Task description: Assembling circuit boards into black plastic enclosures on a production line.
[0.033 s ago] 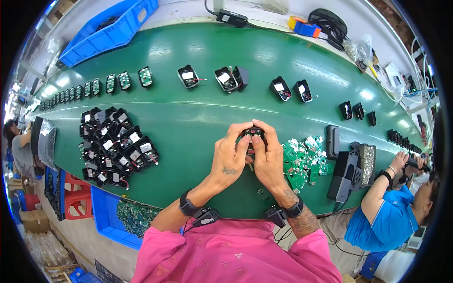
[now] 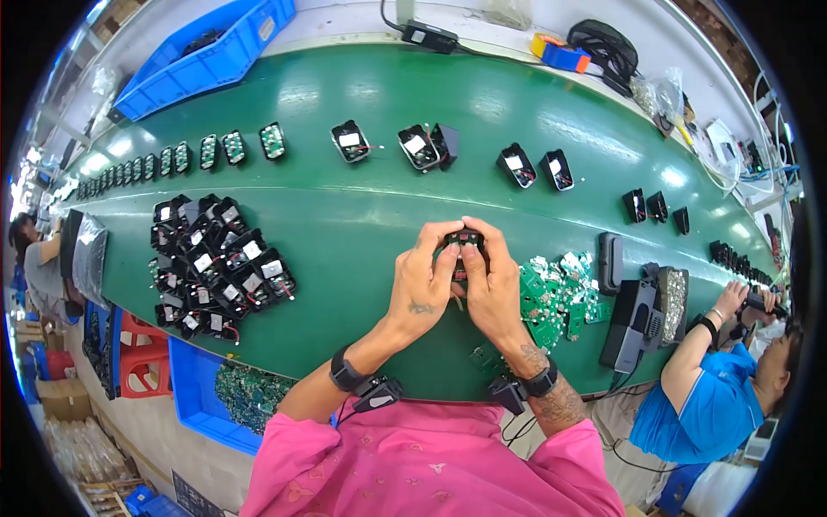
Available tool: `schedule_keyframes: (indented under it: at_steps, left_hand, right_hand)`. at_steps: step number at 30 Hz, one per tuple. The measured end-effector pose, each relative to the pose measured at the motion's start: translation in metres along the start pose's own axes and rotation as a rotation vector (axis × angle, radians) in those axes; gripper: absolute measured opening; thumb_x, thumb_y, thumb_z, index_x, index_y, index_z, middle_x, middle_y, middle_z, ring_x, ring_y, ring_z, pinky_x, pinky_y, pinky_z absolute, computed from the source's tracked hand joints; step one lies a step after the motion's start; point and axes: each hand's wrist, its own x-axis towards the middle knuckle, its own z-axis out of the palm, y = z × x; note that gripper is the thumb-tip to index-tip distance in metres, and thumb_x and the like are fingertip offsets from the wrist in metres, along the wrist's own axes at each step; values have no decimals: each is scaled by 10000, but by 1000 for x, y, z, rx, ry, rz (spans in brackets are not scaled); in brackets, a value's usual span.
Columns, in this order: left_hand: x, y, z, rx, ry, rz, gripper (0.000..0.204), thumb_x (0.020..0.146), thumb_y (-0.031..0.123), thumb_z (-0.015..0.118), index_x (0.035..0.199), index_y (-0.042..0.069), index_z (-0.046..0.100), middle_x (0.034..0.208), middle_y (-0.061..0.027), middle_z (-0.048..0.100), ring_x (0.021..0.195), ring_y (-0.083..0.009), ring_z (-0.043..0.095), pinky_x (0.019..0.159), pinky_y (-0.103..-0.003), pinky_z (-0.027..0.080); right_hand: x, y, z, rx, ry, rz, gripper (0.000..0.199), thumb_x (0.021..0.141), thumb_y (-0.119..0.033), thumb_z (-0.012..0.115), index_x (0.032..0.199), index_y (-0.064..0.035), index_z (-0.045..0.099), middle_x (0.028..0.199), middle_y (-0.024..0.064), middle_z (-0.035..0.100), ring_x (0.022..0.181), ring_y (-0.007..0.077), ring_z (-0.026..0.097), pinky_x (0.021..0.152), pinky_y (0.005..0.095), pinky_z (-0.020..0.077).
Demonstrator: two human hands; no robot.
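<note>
Over the middle of the green bench, my left hand (image 2: 420, 280) and my right hand (image 2: 491, 289) are closed around a small black plastic housing (image 2: 465, 234). Both thumbs press down side by side on its upper face, where small red parts show. My fingers cover most of its sides. To the right of my right hand lies a loose heap of green circuit boards (image 2: 544, 302). A pile of black housings (image 2: 205, 263) with white labels and thin wires sits well left of my left hand.
Across the bench (image 2: 345, 233) runs a row of housings (image 2: 272, 140), the left ones with green boards inside. A black speaker-like device (image 2: 627, 332) stands at right. Blue bins (image 2: 194, 69) are at far left and below the edge. A co-worker in blue (image 2: 702, 405) sits at right.
The view has shifted slightly, so the bench and its things appear a little further right and lower. My hands keep the same grip on the housing.
</note>
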Motion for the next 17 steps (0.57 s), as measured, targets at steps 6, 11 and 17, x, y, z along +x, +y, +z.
schedule_keyframes:
  at_steps: [6, 11, 17]
  left_hand:
    - [56, 10, -61, 129, 405, -38, 230, 998, 83, 456, 1197, 6, 543, 1005, -136, 646, 633, -180, 681, 480, -294, 569]
    - [128, -48, -168, 376, 543, -270, 288, 979, 86, 440, 1255, 22, 489, 875, -154, 614, 544, -270, 694, 460, -326, 551]
    - [159, -103, -194, 301, 418, -377, 324, 999, 127, 470, 1316, 69, 507, 1048, -129, 630, 595, -262, 706, 477, -293, 587]
  right_hand:
    - [17, -21, -19, -251, -36, -105, 290, 949, -94, 605, 1222, 1, 598, 865, 97, 611, 697, 149, 596, 623, 273, 486]
    - [-9, -81, -19, 140, -383, -47, 177, 930, -66, 616, 1073, 29, 662, 918, 74, 632, 760, 137, 607, 639, 247, 476]
    - [-75, -157, 17, 1622, -1141, -47, 257, 969, -98, 582, 1203, 1, 547, 1158, 71, 572, 984, 149, 617, 849, 320, 521]
